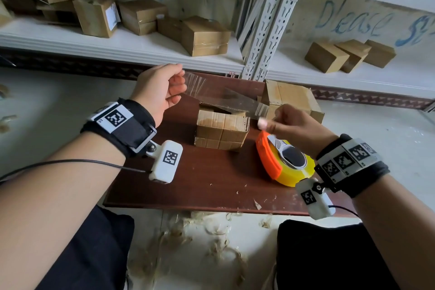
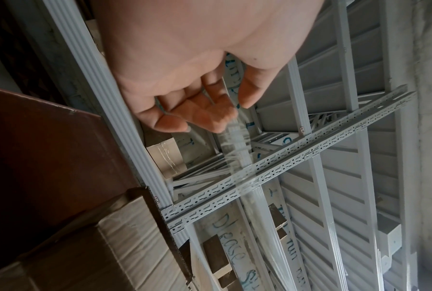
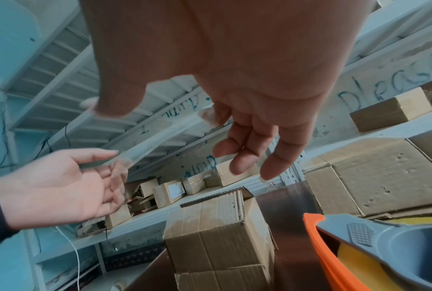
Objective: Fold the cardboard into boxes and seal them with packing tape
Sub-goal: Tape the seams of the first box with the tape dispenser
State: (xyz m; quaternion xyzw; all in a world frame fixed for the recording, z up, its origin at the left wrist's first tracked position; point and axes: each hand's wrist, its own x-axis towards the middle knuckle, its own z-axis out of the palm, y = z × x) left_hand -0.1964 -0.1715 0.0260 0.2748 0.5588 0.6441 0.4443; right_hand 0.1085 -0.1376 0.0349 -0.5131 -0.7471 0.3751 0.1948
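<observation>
A strip of clear tape (image 1: 226, 99) is stretched in the air above a small cardboard box (image 1: 222, 129) that stands on the brown table (image 1: 200, 183). My left hand (image 1: 181, 87) pinches the strip's left end, which the left wrist view shows between thumb and fingers (image 2: 209, 118). My right hand (image 1: 264, 120) holds the right end at its fingertips, with the other fingers (image 3: 244, 157) hanging loose. The box's top flaps (image 3: 209, 198) look partly raised. An orange dispenser with a yellow tape roll (image 1: 284, 160) lies on the table under my right wrist.
A larger, worn cardboard box (image 1: 294, 99) stands at the table's back right. White metal shelves (image 1: 141, 47) behind hold several small sealed boxes (image 1: 204, 35). Tape scraps litter the floor (image 1: 211, 238) in front of the table.
</observation>
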